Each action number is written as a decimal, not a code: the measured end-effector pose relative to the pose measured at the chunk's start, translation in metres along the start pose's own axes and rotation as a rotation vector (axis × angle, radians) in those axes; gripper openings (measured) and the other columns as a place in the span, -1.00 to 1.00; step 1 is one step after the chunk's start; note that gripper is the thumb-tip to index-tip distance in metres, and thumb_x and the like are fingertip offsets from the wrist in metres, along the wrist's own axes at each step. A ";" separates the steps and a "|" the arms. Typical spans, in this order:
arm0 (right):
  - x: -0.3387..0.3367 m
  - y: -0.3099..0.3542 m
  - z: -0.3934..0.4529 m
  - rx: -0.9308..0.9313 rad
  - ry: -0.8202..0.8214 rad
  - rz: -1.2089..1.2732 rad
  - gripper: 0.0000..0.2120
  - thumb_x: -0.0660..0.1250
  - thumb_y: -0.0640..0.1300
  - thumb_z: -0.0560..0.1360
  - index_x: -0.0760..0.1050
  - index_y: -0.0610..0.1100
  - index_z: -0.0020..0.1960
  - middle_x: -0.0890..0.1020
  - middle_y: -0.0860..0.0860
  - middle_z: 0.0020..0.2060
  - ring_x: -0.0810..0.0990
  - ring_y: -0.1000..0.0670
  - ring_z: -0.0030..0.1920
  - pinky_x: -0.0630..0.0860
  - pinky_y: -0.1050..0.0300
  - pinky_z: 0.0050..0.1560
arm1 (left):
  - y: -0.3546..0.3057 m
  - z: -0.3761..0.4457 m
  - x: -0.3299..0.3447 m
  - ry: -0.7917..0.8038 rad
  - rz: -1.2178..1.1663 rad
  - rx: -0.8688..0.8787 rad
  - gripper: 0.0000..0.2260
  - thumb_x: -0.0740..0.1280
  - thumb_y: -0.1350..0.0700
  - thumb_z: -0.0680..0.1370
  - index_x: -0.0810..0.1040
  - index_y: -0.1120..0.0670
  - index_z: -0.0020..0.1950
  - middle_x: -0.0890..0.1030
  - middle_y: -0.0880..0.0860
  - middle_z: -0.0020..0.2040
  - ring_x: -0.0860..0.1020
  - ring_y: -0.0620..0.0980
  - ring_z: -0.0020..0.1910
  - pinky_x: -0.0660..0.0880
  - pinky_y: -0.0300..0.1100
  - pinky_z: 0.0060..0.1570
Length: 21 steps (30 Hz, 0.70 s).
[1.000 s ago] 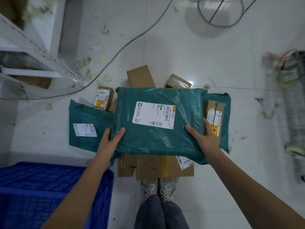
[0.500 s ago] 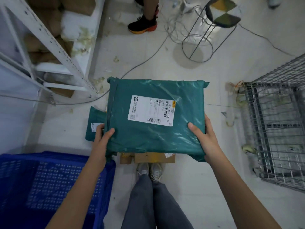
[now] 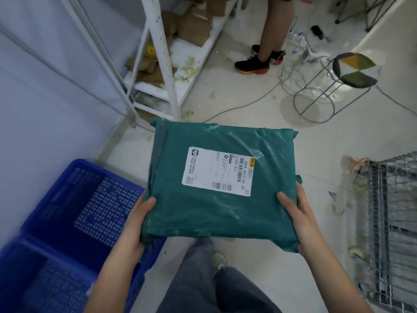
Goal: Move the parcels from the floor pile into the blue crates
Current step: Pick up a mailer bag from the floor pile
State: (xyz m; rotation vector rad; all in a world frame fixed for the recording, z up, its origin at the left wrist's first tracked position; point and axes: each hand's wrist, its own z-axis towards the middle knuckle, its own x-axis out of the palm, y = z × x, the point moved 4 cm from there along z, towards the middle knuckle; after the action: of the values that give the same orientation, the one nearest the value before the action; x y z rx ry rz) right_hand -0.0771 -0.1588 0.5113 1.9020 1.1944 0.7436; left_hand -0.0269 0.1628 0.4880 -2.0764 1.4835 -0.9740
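Left hand (image 3: 135, 220) and right hand (image 3: 297, 220) grip the near corners of a green parcel (image 3: 221, 184). On each hand the thumb lies flat on the top face and the remaining fingers curl under the edge, out of sight; both grips are closed on the bag, with nothing else held. The parcel spans the gap between the two hands and extends away from the fingertips, carried roughly level above the floor (image 3: 259, 123), its white shipping label (image 3: 217, 171) facing up. Its long axis runs approximately from one hand to the other, across the body.

The blue crates (image 3: 74, 213) stand to the outside of the left hand and below it. Two compartments are visible: the farther one lies just beyond the left knuckles, and the nearer one sits below the left forearm. The parcel's left edge overlaps the farther crate's rim in this view; how high it clears the rim cannot be judged.

The left hand is therefore the nearer to the target. The coming move appears to call for a leftward swing and a lowering, with the left hand leading over the rim.

Beyond the parcel stand a white shelf frame (image 3: 162, 64), a wire stool (image 3: 338, 86) and another person's leg (image 3: 264, 53). Outside the right hand stands a wire cage (image 3: 392, 222).
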 end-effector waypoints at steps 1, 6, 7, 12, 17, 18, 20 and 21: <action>0.005 0.000 -0.002 0.009 0.027 -0.012 -0.40 0.46 0.19 0.17 0.42 0.37 0.20 0.60 0.15 0.14 0.65 0.01 0.08 0.62 0.00 -0.04 | 0.002 -0.013 -0.006 -0.019 -0.045 -0.009 -0.61 0.34 -0.03 0.32 0.60 0.05 0.11 0.71 0.03 -0.04 0.69 -0.03 -0.13 0.61 -0.20 -0.28; 0.034 -0.003 -0.011 0.016 0.182 -0.179 -0.55 0.49 0.17 0.17 0.41 0.56 -0.07 0.61 0.31 -0.06 0.66 0.17 -0.13 0.59 0.23 -0.23 | 0.018 -0.074 -0.037 -0.103 -0.180 0.101 -0.77 0.32 0.02 0.35 0.66 0.03 -0.07 0.72 0.03 -0.12 0.70 -0.05 -0.20 0.59 -0.24 -0.37; 0.041 -0.004 -0.013 0.001 0.228 -0.202 -0.53 0.52 0.13 0.20 0.41 0.55 -0.07 0.62 0.35 -0.13 0.66 0.23 -0.20 0.56 0.33 -0.33 | 0.024 -0.087 -0.044 -0.125 -0.191 0.117 -0.76 0.32 0.03 0.35 0.63 0.03 -0.03 0.72 0.03 -0.12 0.70 -0.04 -0.20 0.59 -0.24 -0.37; 0.087 -0.020 -0.032 0.010 0.436 -0.284 -0.45 0.43 0.20 0.25 0.36 0.40 0.20 0.56 0.23 0.09 0.62 0.12 -0.02 0.56 0.23 -0.23 | 0.059 -0.150 -0.091 -0.282 -0.296 0.213 -0.68 0.37 0.05 0.36 0.57 0.05 0.09 0.71 0.05 -0.07 0.69 -0.01 -0.18 0.60 -0.19 -0.32; 0.143 -0.046 -0.071 0.065 0.641 -0.397 -0.40 0.47 0.31 0.17 0.31 0.54 0.14 0.48 0.16 0.19 0.57 0.00 0.08 0.57 0.09 -0.16 | 0.101 -0.218 -0.140 -0.446 -0.469 0.293 -0.71 0.37 0.03 0.37 0.59 0.05 0.07 0.71 0.04 -0.05 0.69 -0.01 -0.14 0.62 -0.16 -0.28; 0.154 -0.053 -0.078 0.065 0.684 -0.426 -0.35 0.47 0.32 0.16 0.29 0.52 0.19 0.47 0.13 0.22 0.56 -0.03 0.11 0.58 -0.01 -0.08 | 0.108 -0.231 -0.148 -0.478 -0.501 0.321 -0.73 0.36 0.03 0.36 0.62 0.03 0.03 0.71 0.04 -0.05 0.69 -0.01 -0.12 0.63 -0.14 -0.27; 0.174 -0.067 -0.095 0.061 0.756 -0.463 -0.30 0.50 0.28 0.16 0.29 0.47 0.24 0.46 0.09 0.27 0.54 -0.08 0.17 0.55 -0.13 0.10 | 0.122 -0.256 -0.165 -0.544 -0.553 0.376 -0.81 0.36 0.03 0.36 0.68 -0.01 -0.07 0.72 0.02 -0.07 0.69 -0.02 -0.13 0.63 -0.13 -0.28; 0.185 -0.075 -0.106 0.055 0.782 -0.471 -0.36 0.50 0.25 0.18 0.32 0.48 0.19 0.48 0.10 0.26 0.55 -0.07 0.17 0.55 -0.11 0.11 | 0.129 -0.268 -0.175 -0.580 -0.584 0.399 -0.81 0.36 0.04 0.36 0.68 0.00 -0.08 0.72 0.02 -0.09 0.70 -0.02 -0.15 0.62 -0.16 -0.30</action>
State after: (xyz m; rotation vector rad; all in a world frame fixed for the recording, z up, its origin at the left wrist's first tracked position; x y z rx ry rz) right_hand -0.1227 0.0625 0.5212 1.2839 2.0557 1.2334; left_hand -0.3414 0.2989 0.5290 -2.2412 0.3656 -0.6773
